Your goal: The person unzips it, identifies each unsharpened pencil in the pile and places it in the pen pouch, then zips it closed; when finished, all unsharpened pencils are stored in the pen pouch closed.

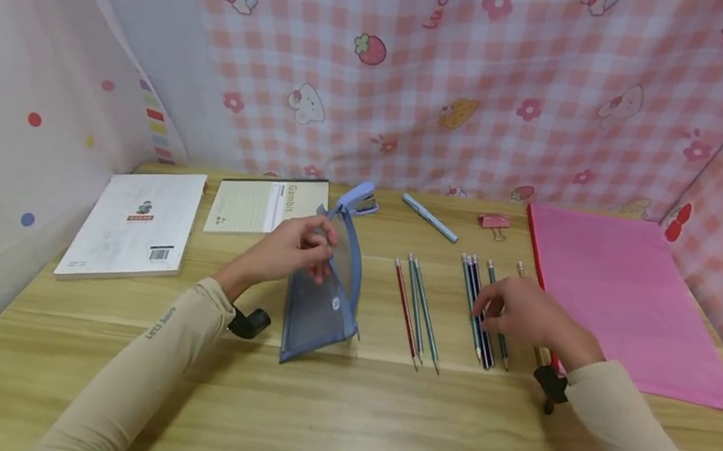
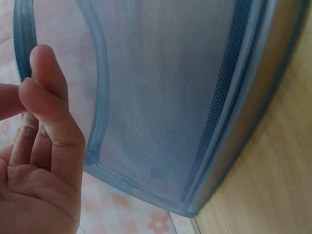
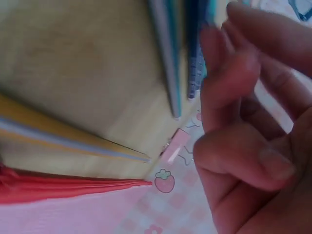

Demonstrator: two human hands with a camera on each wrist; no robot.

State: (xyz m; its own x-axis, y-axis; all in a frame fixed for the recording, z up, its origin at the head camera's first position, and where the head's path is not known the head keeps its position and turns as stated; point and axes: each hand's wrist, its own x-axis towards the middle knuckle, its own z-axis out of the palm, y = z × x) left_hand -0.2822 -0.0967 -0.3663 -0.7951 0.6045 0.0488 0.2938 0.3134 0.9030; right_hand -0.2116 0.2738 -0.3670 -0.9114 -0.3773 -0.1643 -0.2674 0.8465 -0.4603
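A blue mesh zip pouch stands tilted up on the table with its top gaping. My left hand grips its upper edge, fingertips at the zipper strip in the left wrist view. My right hand hovers over several dark and teal pencils, its fingers loosely bent and nothing seen between them. A yellowish pencil lies beside them, partly under that hand in the head view. Between the hands lie a red pencil and two teal pencils.
At the left lie a white book and a notebook. Behind the pouch sits a lavender stapler. Farther back are a light blue pen and a pink binder clip. A pink folder covers the right side.
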